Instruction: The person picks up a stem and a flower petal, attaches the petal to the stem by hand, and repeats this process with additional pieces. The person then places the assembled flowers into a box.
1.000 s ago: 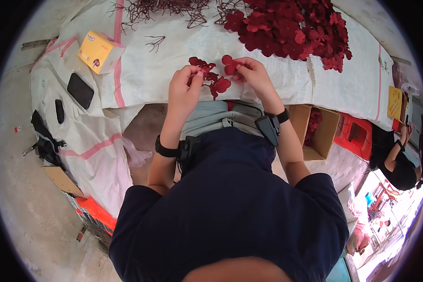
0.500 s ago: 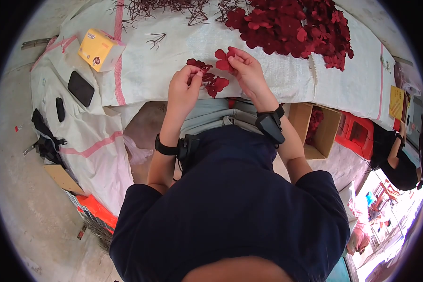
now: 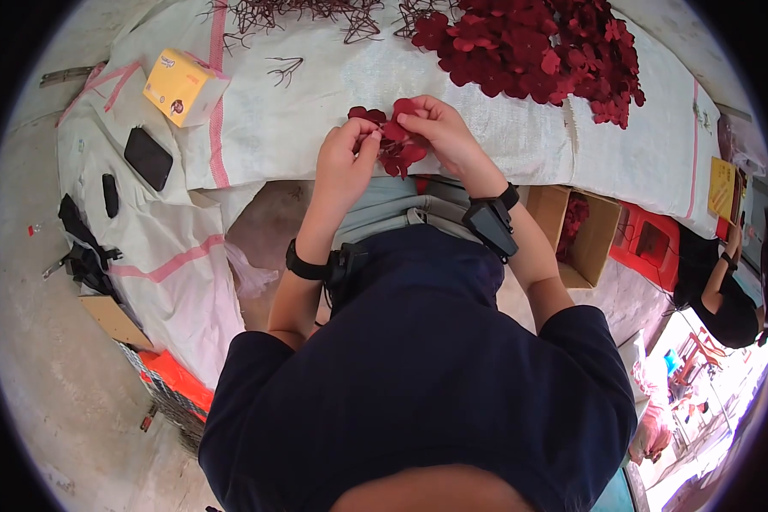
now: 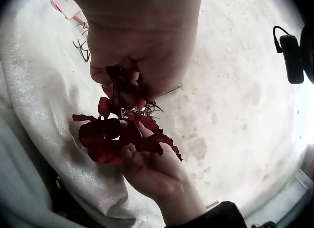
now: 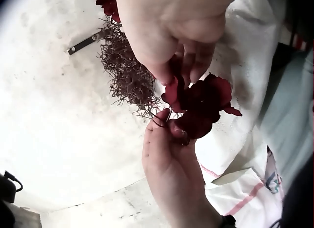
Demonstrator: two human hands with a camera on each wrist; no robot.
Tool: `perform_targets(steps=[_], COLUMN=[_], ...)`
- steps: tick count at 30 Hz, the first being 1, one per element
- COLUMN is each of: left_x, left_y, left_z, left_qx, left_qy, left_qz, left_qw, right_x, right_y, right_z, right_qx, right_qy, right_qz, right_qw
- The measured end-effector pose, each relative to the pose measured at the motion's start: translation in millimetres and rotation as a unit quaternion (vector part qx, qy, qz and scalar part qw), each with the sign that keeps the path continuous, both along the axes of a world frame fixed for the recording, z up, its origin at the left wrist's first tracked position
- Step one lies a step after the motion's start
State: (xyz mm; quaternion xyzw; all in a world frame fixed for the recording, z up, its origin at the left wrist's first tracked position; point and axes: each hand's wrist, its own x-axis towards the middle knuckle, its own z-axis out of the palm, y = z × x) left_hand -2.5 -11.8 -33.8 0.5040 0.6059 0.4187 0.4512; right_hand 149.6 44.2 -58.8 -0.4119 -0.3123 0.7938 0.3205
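Dark red petals on a thin branching stem (image 4: 120, 98) hang between the two hands over the near edge of the white-covered table. The left hand (image 3: 346, 162) pinches the stem between thumb and fingers; its fingertips also show in the right wrist view, beside the petals (image 5: 196, 122). Close on its right, the right hand (image 3: 452, 141) pinches a red petal piece (image 3: 394, 128) between thumb and fingers, against the other petals. Where stem and held piece meet is hidden by petals and fingers.
A large pile of red petals (image 3: 529, 51) lies at the table's back right, bare brown stems (image 3: 303, 13) at the back, one loose stem (image 3: 287, 70) nearer. Left are a yellow box (image 3: 176, 87) and a phone (image 3: 148, 159). A cardboard box (image 3: 590, 243) stands below right.
The right hand first drew back and up from the stem with its petal piece, then came left and down against the petals. The left hand has shifted slightly right, still pinching the stem.
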Motion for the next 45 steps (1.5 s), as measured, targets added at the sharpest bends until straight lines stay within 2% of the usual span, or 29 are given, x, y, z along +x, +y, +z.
perform_targets(steps=[2,5,10,14,17,18,21,23,25,42,43,45], left_x=[-0.2,-0.4,0.1,0.3,2.4,2.9,4.7,5.7,8.1,6.2,6.7,8.5], left_y=[0.0,0.3,0.9,0.5,-0.7,-0.6,0.6,0.8,1.0,-0.4,0.5,4.1], left_z=[-0.7,-0.1,4.6,10.8,15.2,16.1,16.5,18.5,24.5,29.0,29.0,28.5], left_qx=[-0.004,0.000,0.001,-0.003,0.008,0.013,0.018,0.020,0.011,0.006,0.005,0.010], left_qy=[-0.004,0.006,0.019,0.048,0.064,0.072,0.079,0.083,0.037,-0.001,-0.001,-0.085], left_qz=[0.005,0.009,0.011,-0.007,-0.011,-0.012,-0.002,0.003,0.016,0.006,0.006,0.050], left_qw=[1.000,1.000,1.000,0.999,0.998,0.997,0.997,0.996,0.999,1.000,1.000,0.995], right_x=[-0.1,1.2,5.3,4.7,0.7,-0.6,-2.8,-6.5,-10.0,-13.0,-12.1,-10.9], right_y=[-1.3,-1.2,-2.9,-7.1,-10.1,-11.4,-17.9,-21.9,-24.9,-27.8,-27.1,-25.5], right_z=[-0.4,0.3,4.0,11.4,15.7,19.1,30.8,31.1,31.2,36.2,36.9,38.0], right_qx=[0.005,-0.057,-0.116,-0.046,0.090,0.091,0.233,0.217,0.187,0.228,0.198,0.138], right_qy=[0.003,0.046,0.026,-0.043,-0.095,-0.095,-0.201,-0.170,-0.107,-0.148,-0.130,-0.092], right_qz=[-0.026,-0.057,-0.060,-0.032,-0.053,-0.053,-0.027,-0.040,-0.065,-0.068,-0.084,-0.118], right_qw=[1.000,0.996,0.991,0.997,0.990,0.990,0.951,0.960,0.974,0.960,0.968,0.979])
